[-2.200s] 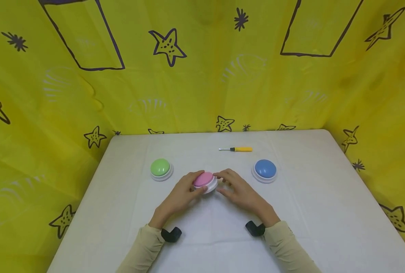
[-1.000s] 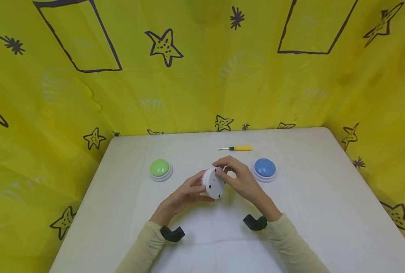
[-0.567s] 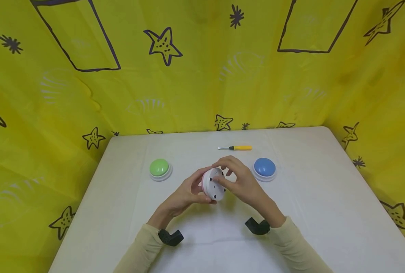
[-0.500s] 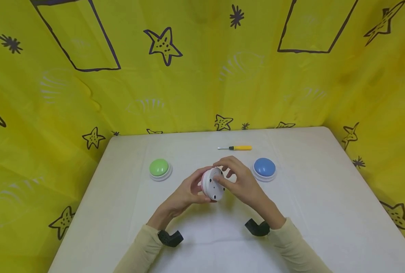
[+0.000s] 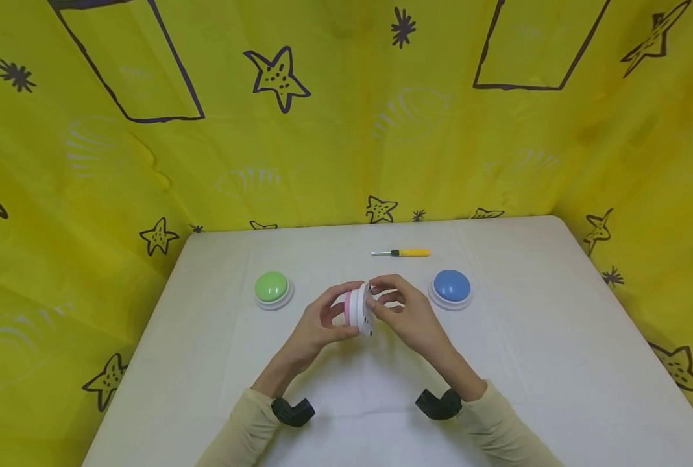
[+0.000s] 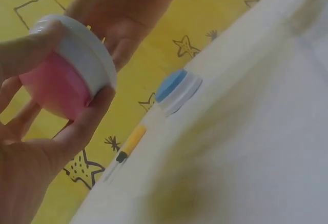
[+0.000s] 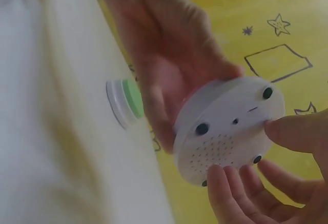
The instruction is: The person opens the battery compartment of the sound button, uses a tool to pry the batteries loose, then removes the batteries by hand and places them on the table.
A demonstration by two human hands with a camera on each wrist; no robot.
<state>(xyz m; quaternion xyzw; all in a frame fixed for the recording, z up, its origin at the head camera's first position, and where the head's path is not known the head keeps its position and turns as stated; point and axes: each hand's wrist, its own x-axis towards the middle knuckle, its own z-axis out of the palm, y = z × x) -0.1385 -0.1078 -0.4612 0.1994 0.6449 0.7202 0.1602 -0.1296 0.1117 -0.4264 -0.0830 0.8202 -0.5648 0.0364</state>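
A round push button (image 5: 356,311) with a pink dome and white base is raised above the table, tipped onto its side. My left hand (image 5: 314,327) grips its rim, thumb below and fingers above; the left wrist view shows the pink dome (image 6: 56,88) facing that palm. My right hand (image 5: 411,318) is at the base, thumb and fingertips pinching near its edge. In the right wrist view the underside (image 7: 230,126) shows black round feet, a patch of small speaker holes and a small central hole. The right thumb (image 7: 294,131) presses on that flat face.
On the white table (image 5: 206,389) a green-domed button (image 5: 271,287) stands at left and a blue-domed button (image 5: 451,286) at right. A screwdriver (image 5: 401,253) with a yellow handle lies behind the hands. Yellow patterned cloth (image 5: 335,149) surrounds the table's back and sides.
The pink button was lifted and turned so its dome faces left and its underside right. The right hand came onto the underside; lately the base has turned more edge-on to the head view.
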